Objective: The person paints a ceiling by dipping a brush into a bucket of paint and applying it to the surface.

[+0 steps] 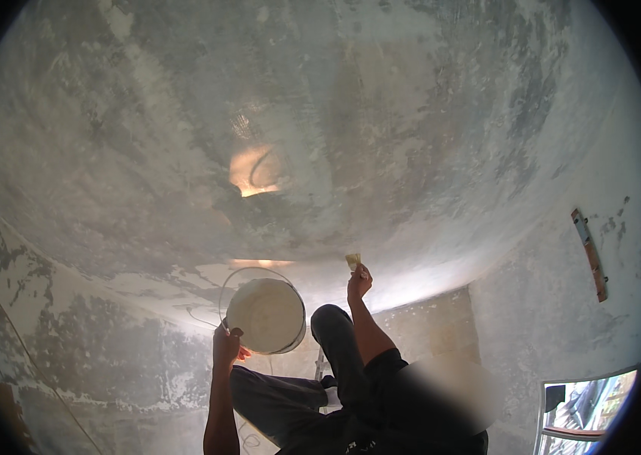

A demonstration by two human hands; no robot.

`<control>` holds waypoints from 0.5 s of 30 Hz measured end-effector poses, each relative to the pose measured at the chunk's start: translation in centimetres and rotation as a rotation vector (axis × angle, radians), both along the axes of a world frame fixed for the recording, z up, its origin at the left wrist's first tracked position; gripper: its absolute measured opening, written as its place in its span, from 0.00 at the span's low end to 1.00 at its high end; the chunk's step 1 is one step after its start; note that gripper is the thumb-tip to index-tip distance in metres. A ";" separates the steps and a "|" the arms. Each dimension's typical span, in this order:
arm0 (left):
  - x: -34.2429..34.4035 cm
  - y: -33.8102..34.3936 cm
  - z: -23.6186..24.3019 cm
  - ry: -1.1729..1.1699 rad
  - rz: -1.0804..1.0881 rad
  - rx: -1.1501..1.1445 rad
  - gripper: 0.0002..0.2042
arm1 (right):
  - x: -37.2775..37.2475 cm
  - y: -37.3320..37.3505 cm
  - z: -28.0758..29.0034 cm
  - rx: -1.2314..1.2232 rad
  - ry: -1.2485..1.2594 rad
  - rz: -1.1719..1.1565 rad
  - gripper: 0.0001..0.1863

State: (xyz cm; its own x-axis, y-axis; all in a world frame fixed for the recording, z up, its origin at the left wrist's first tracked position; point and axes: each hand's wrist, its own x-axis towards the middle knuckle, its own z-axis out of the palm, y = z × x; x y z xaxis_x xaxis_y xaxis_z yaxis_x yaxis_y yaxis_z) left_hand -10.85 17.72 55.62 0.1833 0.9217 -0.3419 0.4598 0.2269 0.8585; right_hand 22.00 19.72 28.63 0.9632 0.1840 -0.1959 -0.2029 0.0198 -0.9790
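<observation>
My left hand (227, 343) is closed on the rim of a round bucket (266, 315), with the thumb over its edge. The bucket's face toward me is pale, whitish; whether that is paint or its bare inside I cannot tell. Its thin wire handle (222, 287) loops up on the left side. Raised at the right, my right hand (360, 283) grips a flat paintbrush (353, 262) with pale bristles pointing up. The brush is close to the patchy grey plaster surface (381, 136); I cannot tell whether it touches. The brush handle is mostly hidden in my fingers.
Below my bent legs, part of a ladder (320, 364) shows. A cable (40, 371) runs down the left wall. A narrow bar (589, 254) is fixed on the right wall, above a window (589, 406). An opening (256, 171) with a wire glows in the grey surface.
</observation>
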 end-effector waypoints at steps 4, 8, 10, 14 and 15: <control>0.6 0.3 0.2 -0.045 -0.009 0.015 0.18 | 0.5 0.9 1.4 0.247 -0.073 0.053 0.14; -0.3 -0.2 -0.7 -0.026 0.031 -0.011 0.18 | -2.8 2.3 11.8 0.508 -0.154 0.168 0.16; -0.1 -0.3 -0.6 -0.031 0.046 -0.019 0.18 | -3.9 2.3 16.9 0.597 -0.285 0.152 0.16; -0.8 0.0 -1.3 -0.012 0.035 -0.031 0.17 | -4.8 0.6 23.4 0.658 -0.540 0.213 0.16; -0.8 0.1 -1.2 -0.004 0.040 -0.040 0.17 | -5.0 0.7 23.1 0.662 -0.546 0.193 0.16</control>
State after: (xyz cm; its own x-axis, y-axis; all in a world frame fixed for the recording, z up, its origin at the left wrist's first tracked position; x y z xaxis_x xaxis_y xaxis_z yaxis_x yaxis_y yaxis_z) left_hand -11.67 17.83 54.39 0.1484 0.9140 -0.3776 0.4465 0.2787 0.8503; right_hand 17.03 20.41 51.78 0.8317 0.2658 0.4874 0.2318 0.6314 -0.7400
